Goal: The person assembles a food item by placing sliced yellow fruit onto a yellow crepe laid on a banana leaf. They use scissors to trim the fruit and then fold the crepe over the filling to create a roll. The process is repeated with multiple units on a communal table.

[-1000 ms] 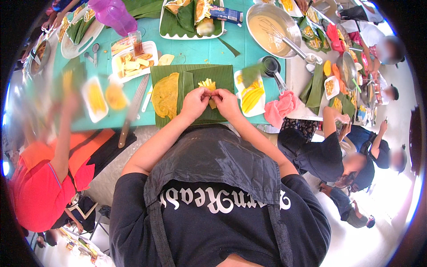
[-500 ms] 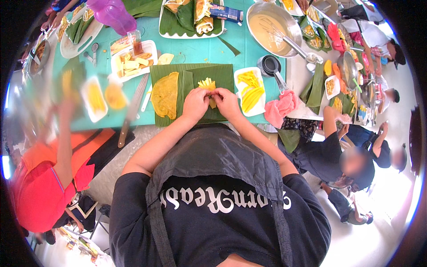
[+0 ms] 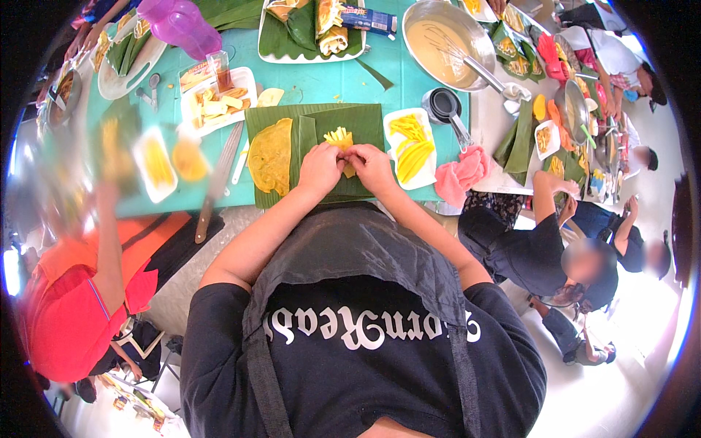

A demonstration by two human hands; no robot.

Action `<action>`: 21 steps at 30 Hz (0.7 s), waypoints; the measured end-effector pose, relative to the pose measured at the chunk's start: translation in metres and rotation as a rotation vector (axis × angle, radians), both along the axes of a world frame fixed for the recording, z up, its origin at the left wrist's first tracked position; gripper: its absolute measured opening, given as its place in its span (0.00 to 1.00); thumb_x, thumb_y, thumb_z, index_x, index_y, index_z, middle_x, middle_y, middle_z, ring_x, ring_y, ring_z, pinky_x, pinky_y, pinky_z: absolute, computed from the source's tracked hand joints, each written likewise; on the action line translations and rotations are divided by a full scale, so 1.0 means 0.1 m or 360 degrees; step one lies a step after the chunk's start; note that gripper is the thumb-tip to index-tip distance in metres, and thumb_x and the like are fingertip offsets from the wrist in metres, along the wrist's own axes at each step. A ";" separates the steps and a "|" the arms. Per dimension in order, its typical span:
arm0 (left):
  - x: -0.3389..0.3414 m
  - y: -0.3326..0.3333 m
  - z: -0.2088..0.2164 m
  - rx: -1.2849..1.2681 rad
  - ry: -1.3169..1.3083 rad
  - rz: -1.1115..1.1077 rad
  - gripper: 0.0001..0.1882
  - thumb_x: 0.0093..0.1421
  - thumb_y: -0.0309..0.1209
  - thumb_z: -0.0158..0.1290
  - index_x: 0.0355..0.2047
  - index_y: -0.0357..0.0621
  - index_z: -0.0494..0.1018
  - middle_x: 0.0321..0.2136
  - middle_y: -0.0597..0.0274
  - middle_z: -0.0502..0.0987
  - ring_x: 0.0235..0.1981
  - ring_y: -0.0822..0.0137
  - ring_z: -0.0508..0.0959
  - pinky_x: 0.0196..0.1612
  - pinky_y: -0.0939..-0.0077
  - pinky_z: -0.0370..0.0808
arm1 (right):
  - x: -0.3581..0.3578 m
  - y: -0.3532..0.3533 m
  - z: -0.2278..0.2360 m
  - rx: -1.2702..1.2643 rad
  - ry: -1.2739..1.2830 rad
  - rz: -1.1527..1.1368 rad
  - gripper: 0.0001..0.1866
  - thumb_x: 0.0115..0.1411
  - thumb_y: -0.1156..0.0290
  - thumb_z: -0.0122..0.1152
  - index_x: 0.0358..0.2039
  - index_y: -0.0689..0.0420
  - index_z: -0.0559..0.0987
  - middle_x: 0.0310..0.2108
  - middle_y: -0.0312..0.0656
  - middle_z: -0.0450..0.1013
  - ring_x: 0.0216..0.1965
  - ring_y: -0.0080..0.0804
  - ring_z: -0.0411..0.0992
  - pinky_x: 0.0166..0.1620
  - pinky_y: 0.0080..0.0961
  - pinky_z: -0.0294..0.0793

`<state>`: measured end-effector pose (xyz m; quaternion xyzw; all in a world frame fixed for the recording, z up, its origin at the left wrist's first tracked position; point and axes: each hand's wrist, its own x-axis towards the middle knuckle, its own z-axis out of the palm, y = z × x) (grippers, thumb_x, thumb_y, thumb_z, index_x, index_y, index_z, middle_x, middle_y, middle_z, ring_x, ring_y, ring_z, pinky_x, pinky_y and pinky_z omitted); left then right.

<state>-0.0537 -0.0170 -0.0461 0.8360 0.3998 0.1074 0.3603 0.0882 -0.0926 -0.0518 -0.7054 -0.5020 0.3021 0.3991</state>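
My left hand (image 3: pixel 321 166) and my right hand (image 3: pixel 370 166) meet over a banana leaf (image 3: pixel 320 111), fingertips pinched together. Between them is a small rolled yellow crepe (image 3: pixel 348 141), with pale yellow strips (image 3: pixel 336 134) poking out of its far end. My fingers cover most of the roll. On the leaf's left part lies a flat yellow-brown crepe (image 3: pixel 270 157). Just right of the leaf stands a white tray (image 3: pixel 426 172) of mango strips and slices.
A long knife (image 3: pixel 217 182) lies to the left. Farther back are a white tray of cut pieces (image 3: pixel 248 77), a bowl of batter with a whisk (image 3: pixel 438 55), and black measuring cups (image 3: pixel 442 106). A pink cloth (image 3: pixel 464 175) is at right. Co-workers stand on both sides.
My hands keep nearly the same pinch on the rolled crepe. The view has shifted slightly, and the co-worker's blurred arm at left has moved a little.
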 end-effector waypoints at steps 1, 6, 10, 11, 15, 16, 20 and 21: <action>0.00 0.01 0.01 0.0010 0.0013 -0.0006 0.08 0.52 0.30 0.58 0.30 0.41 0.77 0.32 0.52 0.76 0.38 0.49 0.76 0.43 0.57 0.73 | 0.00 0.00 -0.01 0.0033 -0.0019 0.0018 0.05 0.53 0.75 0.60 0.32 0.58 0.80 0.31 0.47 0.77 0.34 0.47 0.75 0.38 0.36 0.75; 0.03 0.01 0.03 0.0031 0.0096 -0.0028 0.08 0.52 0.31 0.57 0.30 0.40 0.77 0.31 0.51 0.76 0.38 0.49 0.76 0.43 0.57 0.73 | 0.00 0.00 -0.02 -0.0002 0.0036 0.0009 0.05 0.53 0.75 0.60 0.32 0.58 0.80 0.31 0.46 0.77 0.34 0.46 0.75 0.38 0.35 0.75; 0.02 0.03 0.01 0.0050 0.0131 -0.0098 0.07 0.51 0.31 0.56 0.28 0.41 0.77 0.31 0.53 0.76 0.37 0.51 0.76 0.42 0.57 0.73 | 0.01 -0.02 -0.02 0.0003 0.0128 -0.0016 0.05 0.53 0.76 0.61 0.32 0.59 0.79 0.30 0.47 0.77 0.34 0.45 0.75 0.38 0.35 0.75; 0.02 0.03 0.00 0.0055 0.0159 -0.0114 0.06 0.52 0.31 0.56 0.28 0.42 0.77 0.31 0.54 0.76 0.38 0.52 0.76 0.42 0.57 0.73 | 0.02 -0.02 -0.01 0.0001 0.0105 -0.0021 0.05 0.52 0.77 0.61 0.31 0.59 0.79 0.31 0.47 0.76 0.34 0.45 0.75 0.38 0.35 0.75; 0.01 0.02 -0.04 0.0086 0.0153 -0.0125 0.06 0.52 0.32 0.55 0.27 0.43 0.76 0.31 0.55 0.76 0.38 0.53 0.76 0.41 0.57 0.73 | 0.08 -0.06 0.00 0.0180 -0.0181 0.0085 0.06 0.48 0.78 0.62 0.29 0.58 0.79 0.31 0.45 0.75 0.36 0.44 0.74 0.40 0.35 0.74; 0.00 0.03 -0.04 0.0085 0.0142 -0.0132 0.06 0.52 0.32 0.55 0.27 0.44 0.76 0.31 0.55 0.76 0.38 0.54 0.76 0.41 0.57 0.72 | 0.09 -0.07 -0.02 0.0270 -0.0302 0.0143 0.06 0.48 0.79 0.62 0.28 0.58 0.79 0.31 0.45 0.74 0.37 0.43 0.73 0.40 0.35 0.74; -0.02 0.04 -0.06 0.0078 0.0095 -0.0143 0.06 0.52 0.33 0.55 0.27 0.44 0.75 0.31 0.56 0.76 0.38 0.54 0.76 0.40 0.56 0.71 | 0.08 -0.09 0.02 0.0359 -0.0524 0.0219 0.06 0.46 0.76 0.64 0.28 0.55 0.80 0.32 0.41 0.72 0.37 0.41 0.72 0.40 0.34 0.73; -0.03 0.04 -0.07 0.0076 0.0085 -0.0141 0.06 0.52 0.33 0.55 0.27 0.44 0.75 0.31 0.57 0.76 0.38 0.55 0.76 0.40 0.57 0.71 | 0.07 -0.08 0.05 0.0379 -0.0559 0.0229 0.06 0.46 0.76 0.64 0.28 0.55 0.80 0.32 0.40 0.71 0.36 0.41 0.71 0.40 0.34 0.73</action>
